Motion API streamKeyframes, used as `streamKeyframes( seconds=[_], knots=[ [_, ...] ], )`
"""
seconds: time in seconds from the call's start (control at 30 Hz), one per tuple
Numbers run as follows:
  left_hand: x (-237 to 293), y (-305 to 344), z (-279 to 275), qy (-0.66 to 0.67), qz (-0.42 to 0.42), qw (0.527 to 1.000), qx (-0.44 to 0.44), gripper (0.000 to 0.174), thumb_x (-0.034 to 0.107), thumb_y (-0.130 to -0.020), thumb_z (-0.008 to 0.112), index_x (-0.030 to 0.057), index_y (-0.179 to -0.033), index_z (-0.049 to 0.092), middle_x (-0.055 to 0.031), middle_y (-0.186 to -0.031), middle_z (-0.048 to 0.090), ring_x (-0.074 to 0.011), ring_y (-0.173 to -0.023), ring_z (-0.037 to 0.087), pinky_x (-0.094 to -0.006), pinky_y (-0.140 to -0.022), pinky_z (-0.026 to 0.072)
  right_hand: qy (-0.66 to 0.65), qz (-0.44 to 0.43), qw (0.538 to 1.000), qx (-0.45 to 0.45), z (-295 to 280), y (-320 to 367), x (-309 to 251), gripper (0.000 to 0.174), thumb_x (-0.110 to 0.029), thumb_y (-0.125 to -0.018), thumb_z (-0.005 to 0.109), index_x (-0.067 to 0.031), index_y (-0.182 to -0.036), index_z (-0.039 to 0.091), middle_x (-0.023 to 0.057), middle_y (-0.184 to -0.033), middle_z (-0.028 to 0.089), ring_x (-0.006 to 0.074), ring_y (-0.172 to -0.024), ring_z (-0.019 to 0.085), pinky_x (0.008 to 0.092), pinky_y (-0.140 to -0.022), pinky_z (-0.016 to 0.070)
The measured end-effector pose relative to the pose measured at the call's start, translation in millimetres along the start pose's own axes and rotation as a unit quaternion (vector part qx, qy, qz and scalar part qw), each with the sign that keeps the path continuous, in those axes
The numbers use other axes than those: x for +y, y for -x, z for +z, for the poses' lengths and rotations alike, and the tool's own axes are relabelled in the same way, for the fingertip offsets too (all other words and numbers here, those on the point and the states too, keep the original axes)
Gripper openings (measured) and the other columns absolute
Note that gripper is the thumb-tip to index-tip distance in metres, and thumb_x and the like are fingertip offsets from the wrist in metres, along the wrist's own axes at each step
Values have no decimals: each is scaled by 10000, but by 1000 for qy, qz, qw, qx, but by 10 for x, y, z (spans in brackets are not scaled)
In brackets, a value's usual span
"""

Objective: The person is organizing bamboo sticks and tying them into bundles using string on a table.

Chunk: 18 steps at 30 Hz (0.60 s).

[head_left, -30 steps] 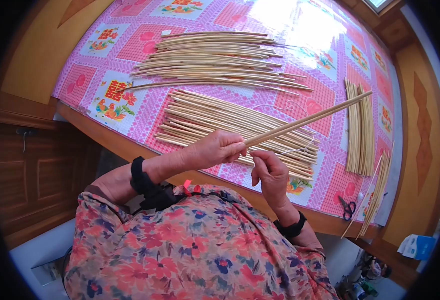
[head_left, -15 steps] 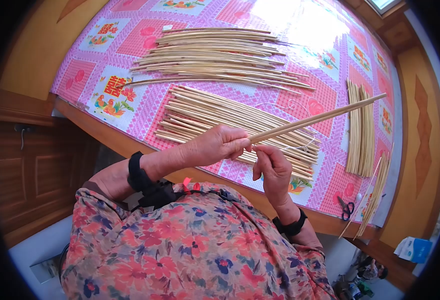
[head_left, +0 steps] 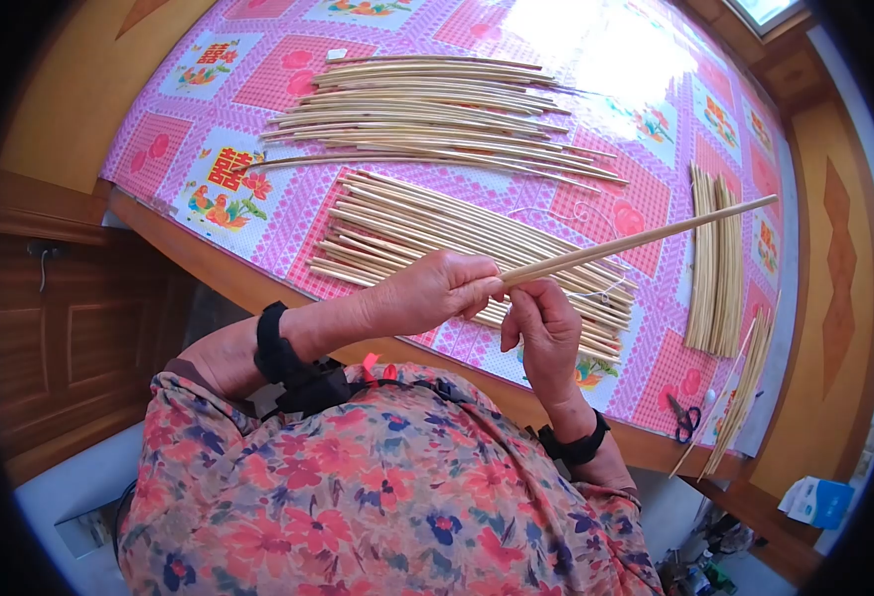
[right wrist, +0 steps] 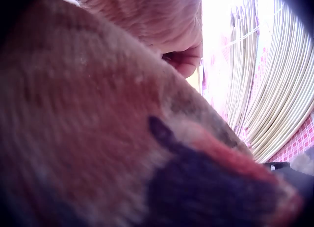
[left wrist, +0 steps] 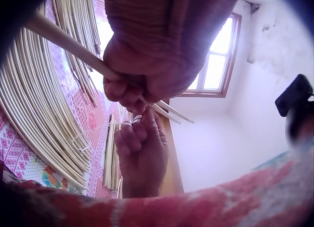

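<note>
My left hand point(head_left: 437, 290) grips two long pale wooden sticks point(head_left: 646, 236) near one end; their far ends point up and right over the table. Just below the grip, my right hand point(head_left: 548, 333) has its fingers curled, the thumb and fingertips right at the sticks. A white string point(left wrist: 114, 124) runs around the right hand's fingers and is held by them. In the left wrist view the left hand point(left wrist: 157, 50) hides part of the sticks. Beneath the hands lies a row of similar sticks point(head_left: 427, 223), with loose string point(head_left: 581, 211) over it.
Another row of sticks point(head_left: 427, 109) lies farther back on the patterned tablecloth point(head_left: 149, 149). Tight bundles point(head_left: 713, 268) stand at the right, with thinner sticks point(head_left: 740, 397) overhanging the front edge. Scissors point(head_left: 685, 422) lie beside them. A floral garment point(right wrist: 88, 114) fills much of the right wrist view.
The held sticks have shifted right, and their far ends now appear closer together. Both hands moved slightly right, and the right hand's fingertips rose against the sticks.
</note>
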<state>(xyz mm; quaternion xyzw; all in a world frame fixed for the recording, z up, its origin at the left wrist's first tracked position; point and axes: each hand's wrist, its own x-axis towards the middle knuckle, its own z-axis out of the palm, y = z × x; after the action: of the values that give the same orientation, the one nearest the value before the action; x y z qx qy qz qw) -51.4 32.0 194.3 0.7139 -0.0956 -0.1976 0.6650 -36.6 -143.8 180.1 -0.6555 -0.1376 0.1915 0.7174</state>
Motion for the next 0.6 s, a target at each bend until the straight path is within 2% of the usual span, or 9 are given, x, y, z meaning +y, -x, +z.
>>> streamKeyframes(
  seconds=[0.1,0.17,0.2,0.27,0.3,0.4,0.47,0.53,0.6],
  knots=[
    [16,-50,0,-38,4,999,3,203,178,-914,400,28,-831,507,23,-588,427,-57,-531,391,-216,-489,355,-2,31,999,10,-29,-51,-5,88,-56,-873,462,0,-913,518,32,-752,574,41,-453,450,175,-389,374],
    [43,-69,3,-81,-13,996,34,200,184,-910,408,24,-839,505,3,-597,433,-72,-540,409,-235,-502,371,-87,58,995,1,-41,-97,24,108,-93,-872,478,3,-917,503,37,-729,563,46,-442,438,182,-381,369],
    [34,-78,0,-83,-12,996,33,200,184,-910,408,24,-839,505,3,-597,433,-72,-540,409,-235,-502,371,-87,56,995,2,-40,-103,25,108,-93,-872,478,3,-917,503,37,-729,563,46,-442,438,182,-381,369],
    [8,-126,-20,-147,20,989,24,201,195,-903,423,19,-854,506,-29,-607,442,-107,-554,436,-272,-518,388,-133,95,986,17,-54,-144,8,146,-131,-864,503,5,-915,493,42,-719,556,47,-422,411,187,-375,366],
    [19,-145,-37,-151,21,988,22,213,210,-895,441,10,-866,508,-69,-626,462,-160,-567,461,-308,-540,399,-130,107,985,34,-29,-175,-49,162,-152,-852,528,-1,-903,499,34,-689,544,41,-398,379,186,-358,358],
    [-52,-216,12,-204,46,978,23,219,213,-893,443,6,-871,510,-97,-650,486,-207,-582,482,-323,-557,404,-172,118,977,50,-75,-273,60,162,-156,-849,531,-6,-905,507,21,-659,529,35,-385,367,185,-335,347],
    [-71,-259,0,-230,53,971,36,217,205,-893,440,1,-870,509,-114,-675,501,-234,-595,496,-332,-567,409,-167,112,978,62,-57,-318,53,157,-163,-845,538,-12,-884,519,11,-635,516,29,-378,368,181,-320,341],
    [-47,-273,-21,-224,70,971,46,226,209,-897,430,0,-869,510,-117,-683,507,-244,-604,503,-338,-574,413,-109,101,986,74,-29,-360,13,150,-189,-857,525,-41,-864,500,-45,-539,373,25,-363,294,191,-321,317],
    [-66,-318,-52,-247,75,965,41,245,225,-900,424,-1,-867,511,-119,-685,510,-244,-607,504,-341,-576,414,-114,99,986,73,-45,-382,46,140,-178,-854,527,-39,-853,507,-38,-547,401,22,-360,297,188,-317,316]
  ],
)
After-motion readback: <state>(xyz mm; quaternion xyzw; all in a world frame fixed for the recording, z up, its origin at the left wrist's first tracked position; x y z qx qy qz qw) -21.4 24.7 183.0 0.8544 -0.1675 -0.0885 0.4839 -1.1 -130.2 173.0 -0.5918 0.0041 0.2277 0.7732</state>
